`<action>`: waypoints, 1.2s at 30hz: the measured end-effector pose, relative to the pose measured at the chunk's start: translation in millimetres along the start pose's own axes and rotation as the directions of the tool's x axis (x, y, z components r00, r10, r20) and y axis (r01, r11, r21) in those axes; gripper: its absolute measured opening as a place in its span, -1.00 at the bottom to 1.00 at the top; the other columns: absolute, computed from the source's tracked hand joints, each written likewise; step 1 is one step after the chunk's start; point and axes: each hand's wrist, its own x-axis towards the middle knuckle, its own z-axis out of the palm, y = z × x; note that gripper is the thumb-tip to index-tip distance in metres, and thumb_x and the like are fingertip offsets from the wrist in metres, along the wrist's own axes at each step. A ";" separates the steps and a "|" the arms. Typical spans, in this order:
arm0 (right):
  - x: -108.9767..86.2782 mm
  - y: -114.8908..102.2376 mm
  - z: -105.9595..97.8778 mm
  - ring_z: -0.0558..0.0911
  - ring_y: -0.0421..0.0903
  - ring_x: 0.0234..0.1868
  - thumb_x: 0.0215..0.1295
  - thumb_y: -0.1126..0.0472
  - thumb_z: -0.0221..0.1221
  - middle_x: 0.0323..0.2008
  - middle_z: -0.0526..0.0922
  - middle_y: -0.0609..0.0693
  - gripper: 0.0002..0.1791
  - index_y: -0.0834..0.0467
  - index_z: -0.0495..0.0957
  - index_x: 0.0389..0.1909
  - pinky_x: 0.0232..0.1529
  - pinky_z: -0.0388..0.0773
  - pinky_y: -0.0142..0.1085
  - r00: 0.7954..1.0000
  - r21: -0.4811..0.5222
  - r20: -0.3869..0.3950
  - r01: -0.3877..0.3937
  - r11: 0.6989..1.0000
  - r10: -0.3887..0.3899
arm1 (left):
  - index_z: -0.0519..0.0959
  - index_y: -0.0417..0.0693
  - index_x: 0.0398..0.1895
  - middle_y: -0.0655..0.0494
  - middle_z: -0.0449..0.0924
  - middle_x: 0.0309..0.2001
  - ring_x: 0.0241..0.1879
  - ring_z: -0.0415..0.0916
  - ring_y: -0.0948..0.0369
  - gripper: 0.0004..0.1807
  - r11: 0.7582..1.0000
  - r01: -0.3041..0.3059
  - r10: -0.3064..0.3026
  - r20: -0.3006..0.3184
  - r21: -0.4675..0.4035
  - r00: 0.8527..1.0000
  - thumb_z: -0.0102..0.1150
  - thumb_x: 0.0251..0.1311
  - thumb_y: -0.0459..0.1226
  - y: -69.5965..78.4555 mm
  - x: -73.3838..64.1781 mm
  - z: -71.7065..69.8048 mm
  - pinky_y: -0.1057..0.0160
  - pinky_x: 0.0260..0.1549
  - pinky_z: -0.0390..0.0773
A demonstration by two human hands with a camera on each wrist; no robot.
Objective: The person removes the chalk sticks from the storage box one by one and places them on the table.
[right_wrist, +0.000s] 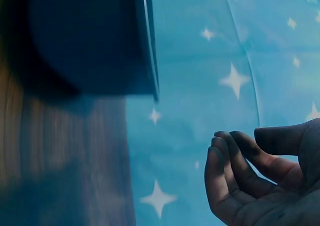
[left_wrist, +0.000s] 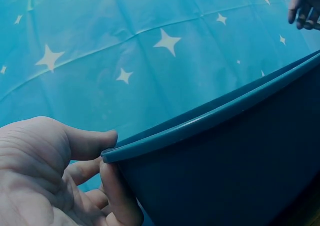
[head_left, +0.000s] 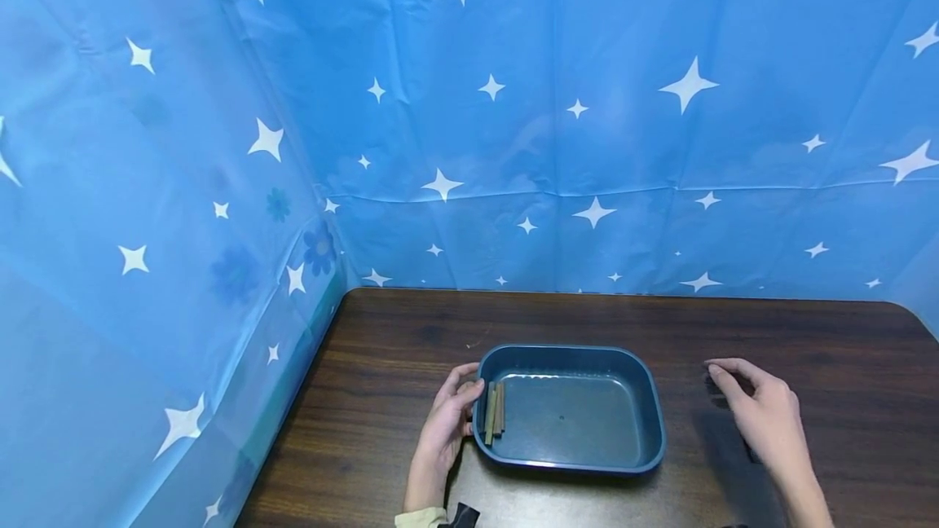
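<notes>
A blue rounded rectangular plastic basin (head_left: 579, 406) is at the middle of the table. My left hand (head_left: 443, 422) grips its left side; in the left wrist view the thumb lies over the rim (left_wrist: 175, 132) and the fingers are bent beneath it. Inside, against the left wall, lie several short brownish-green sticks (head_left: 495, 412). To the right of the basin and apart from it, my right hand (head_left: 766, 414) is held above the table. The right wrist view shows its fingers (right_wrist: 217, 173) loosely curled, with nothing between them and the thumb.
The dark wood-grain table (head_left: 381, 349) reaches back to a blue curtain (head_left: 513, 137) with white stars. More of this curtain runs along the left side. A small pale speck lies on the table behind the basin.
</notes>
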 end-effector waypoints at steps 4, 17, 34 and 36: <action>0.9 -16.0 11.4 0.61 -0.20 -0.39 0.45 -0.04 -0.02 -0.25 0.68 0.10 -0.57 0.19 0.58 0.03 -0.46 0.50 -0.30 0.997 0.046 0.043 0.056 0.997 -0.058 | 0.29 -0.16 0.26 0.11 0.50 -0.33 -0.53 0.41 0.31 -0.49 1.000 -0.006 0.006 0.004 0.003 1.000 0.13 0.30 -0.22 -0.2 0.1 -0.8 0.39 -0.65 0.52; 5.6 -56.1 29.4 0.63 -0.07 -0.26 0.47 -0.01 -0.03 -0.22 0.66 0.12 -0.58 0.22 0.56 0.04 -0.34 0.57 -0.34 0.991 0.200 0.089 0.077 0.977 -0.096 | 0.31 -0.15 0.24 0.10 0.50 -0.31 -0.52 0.39 0.30 -0.53 1.000 -0.023 0.023 0.000 0.011 1.000 0.10 0.31 -0.25 -0.2 0.6 -1.0 0.41 -0.68 0.47; -5.1 -85.7 100.8 0.65 0.01 -0.21 0.43 0.17 0.05 -0.20 0.63 0.13 -0.70 0.25 0.53 0.04 -0.25 0.63 -0.20 0.947 0.446 0.316 -0.093 0.890 -0.060 | 0.28 -0.19 0.25 0.15 0.48 -0.37 -0.55 0.37 0.33 -0.50 0.999 -0.039 0.039 0.015 -0.008 0.999 0.11 0.30 -0.25 -2.7 2.3 -0.9 0.42 -0.70 0.46; -6.3 -88.3 108.4 0.65 0.04 -0.18 0.43 0.19 0.05 -0.16 0.62 0.17 -0.68 0.27 0.50 0.07 -0.24 0.63 -0.20 0.940 0.483 0.339 -0.131 0.866 -0.047 | 0.28 -0.19 0.25 0.15 0.48 -0.38 -0.56 0.36 0.34 -0.50 0.999 -0.045 0.045 0.020 -0.014 0.999 0.12 0.30 -0.25 -3.1 2.0 -1.3 0.42 -0.70 0.46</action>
